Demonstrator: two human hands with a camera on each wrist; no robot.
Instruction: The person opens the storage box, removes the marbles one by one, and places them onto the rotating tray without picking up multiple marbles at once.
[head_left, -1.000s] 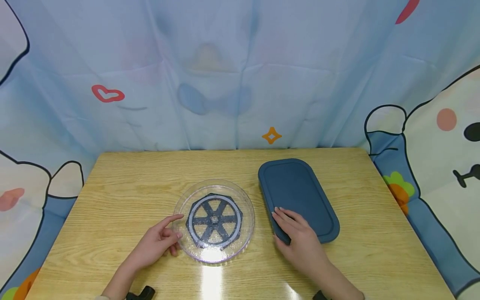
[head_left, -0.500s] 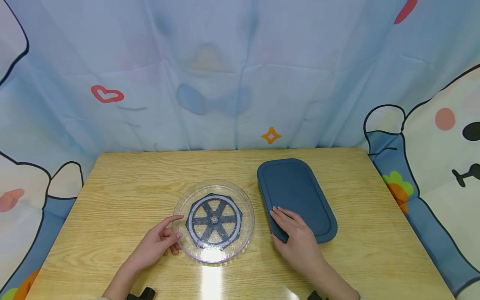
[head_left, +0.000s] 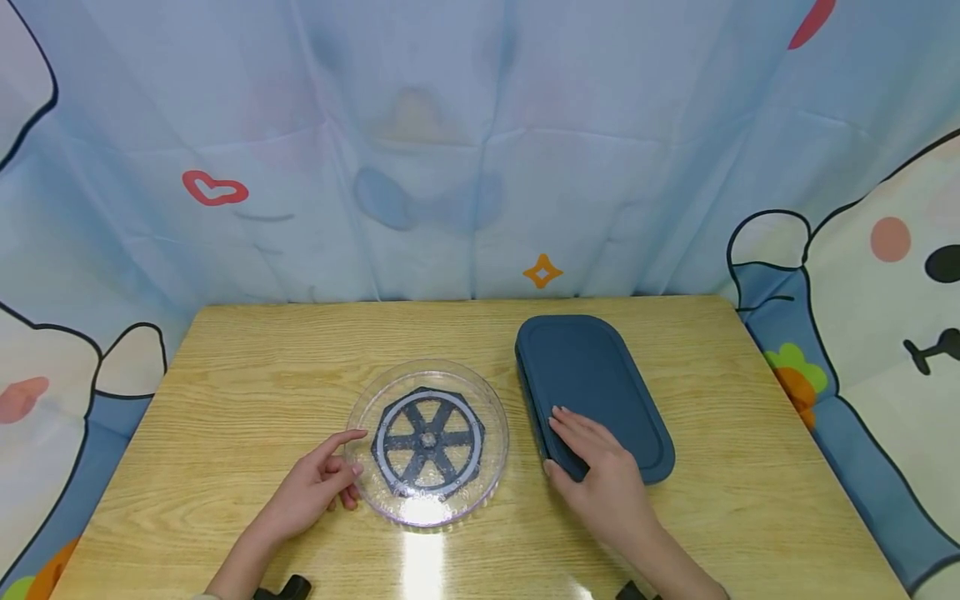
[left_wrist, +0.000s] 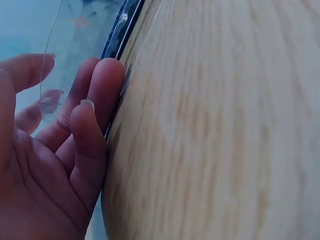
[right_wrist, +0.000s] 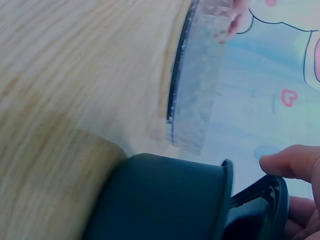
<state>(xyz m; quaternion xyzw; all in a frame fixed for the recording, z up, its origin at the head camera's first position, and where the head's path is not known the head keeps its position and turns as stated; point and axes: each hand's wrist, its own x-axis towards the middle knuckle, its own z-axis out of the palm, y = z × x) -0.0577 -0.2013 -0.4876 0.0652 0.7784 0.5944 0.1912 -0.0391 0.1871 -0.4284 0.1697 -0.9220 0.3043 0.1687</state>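
Note:
A clear round dish, ribbed at its rim, sits over a dark spoked, wheel-like disc. My left hand is at its left side, the index fingertip reaching over the rim and other fingers curled low outside the wall. On the right lies a dark blue box with a matching lid. My right hand holds the lid at its near left edge, thumb at the rim and fingers on top. The lid's edge stands tilted away from the box, leaving a gap.
The wooden table carries both the dish and the box, set side by side. A printed cartoon curtain hangs right behind the table's far edge and along its sides. Bright glare shines on the wood near the front.
My right hand has shifted slightly, and the lid's left edge has come up from the box, so a gap now shows along that side. My left hand and the dish have stayed put.

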